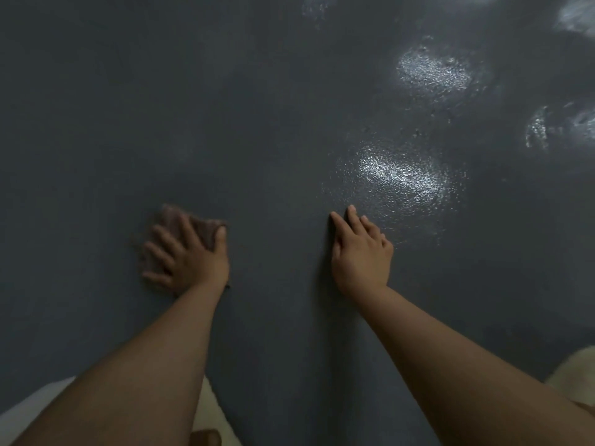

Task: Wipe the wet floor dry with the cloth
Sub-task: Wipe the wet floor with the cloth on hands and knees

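Left hand [190,255] presses, fingers spread, on the soft brown folded cloth [206,231], limp, best driven flat-palmed; right hand [360,252] rests open on dark grey floor [257,123] near glossy wet patch [396,175].

Left hand [190,255]: flat on the crumpled brown cloth [193,228], on the dark grey textured floor [161,107].
Right hand [359,252]: on the floor, right of the cloth.
Glistening wet patch [396,175]: just beyond the right hand.

Brown cloth [180,235] (blurred, perhaps reddish) on dark grey floor [257,123], glistening white patches [399,175].
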`<action>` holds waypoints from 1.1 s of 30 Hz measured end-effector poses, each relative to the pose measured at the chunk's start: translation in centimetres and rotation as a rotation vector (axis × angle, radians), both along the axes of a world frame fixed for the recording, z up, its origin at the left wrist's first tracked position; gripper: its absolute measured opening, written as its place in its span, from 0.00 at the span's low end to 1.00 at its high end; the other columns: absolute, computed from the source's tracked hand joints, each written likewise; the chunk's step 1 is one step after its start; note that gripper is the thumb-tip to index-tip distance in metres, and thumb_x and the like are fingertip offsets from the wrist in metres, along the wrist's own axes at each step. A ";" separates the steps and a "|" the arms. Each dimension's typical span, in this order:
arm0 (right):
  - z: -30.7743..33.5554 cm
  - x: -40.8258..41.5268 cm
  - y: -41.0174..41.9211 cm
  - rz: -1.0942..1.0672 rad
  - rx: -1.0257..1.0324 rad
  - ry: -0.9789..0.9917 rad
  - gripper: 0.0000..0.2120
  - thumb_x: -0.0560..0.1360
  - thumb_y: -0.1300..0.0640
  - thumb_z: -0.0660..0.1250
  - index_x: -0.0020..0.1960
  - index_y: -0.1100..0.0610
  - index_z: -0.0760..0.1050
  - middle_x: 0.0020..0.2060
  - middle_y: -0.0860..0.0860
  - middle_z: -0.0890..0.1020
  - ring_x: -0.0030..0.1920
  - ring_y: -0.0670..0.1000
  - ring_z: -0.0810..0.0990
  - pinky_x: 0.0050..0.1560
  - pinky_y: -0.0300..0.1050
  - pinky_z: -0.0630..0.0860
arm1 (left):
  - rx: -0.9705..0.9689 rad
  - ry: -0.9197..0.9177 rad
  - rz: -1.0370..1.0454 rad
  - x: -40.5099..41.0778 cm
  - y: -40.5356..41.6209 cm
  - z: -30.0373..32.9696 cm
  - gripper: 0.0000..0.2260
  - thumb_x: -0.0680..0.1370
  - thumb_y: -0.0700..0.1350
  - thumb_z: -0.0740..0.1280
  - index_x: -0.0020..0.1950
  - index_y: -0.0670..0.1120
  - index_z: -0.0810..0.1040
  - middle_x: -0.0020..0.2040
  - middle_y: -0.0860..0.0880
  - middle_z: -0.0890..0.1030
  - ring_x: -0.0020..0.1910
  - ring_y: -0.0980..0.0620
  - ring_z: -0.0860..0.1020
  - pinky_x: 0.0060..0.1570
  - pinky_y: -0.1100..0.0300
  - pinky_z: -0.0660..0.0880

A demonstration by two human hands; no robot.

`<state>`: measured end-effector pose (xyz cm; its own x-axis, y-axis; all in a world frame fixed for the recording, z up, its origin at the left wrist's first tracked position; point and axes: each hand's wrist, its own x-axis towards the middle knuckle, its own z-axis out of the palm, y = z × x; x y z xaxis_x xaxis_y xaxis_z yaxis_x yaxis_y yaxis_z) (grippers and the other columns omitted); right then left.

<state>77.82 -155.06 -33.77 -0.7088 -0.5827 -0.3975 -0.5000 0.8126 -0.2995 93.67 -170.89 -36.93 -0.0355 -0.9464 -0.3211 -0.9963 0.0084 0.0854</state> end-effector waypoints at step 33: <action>-3.6 6.4 11.7 0.328 -0.105 0.185 0.27 0.73 0.41 0.53 0.71 0.48 0.62 0.70 0.50 0.70 0.74 0.53 0.56 0.71 0.54 0.46 | 0.290 0.204 -0.487 -4.5 17.8 5.0 0.31 0.78 0.45 0.61 0.77 0.46 0.49 0.78 0.45 0.49 0.76 0.46 0.51 0.72 0.57 0.50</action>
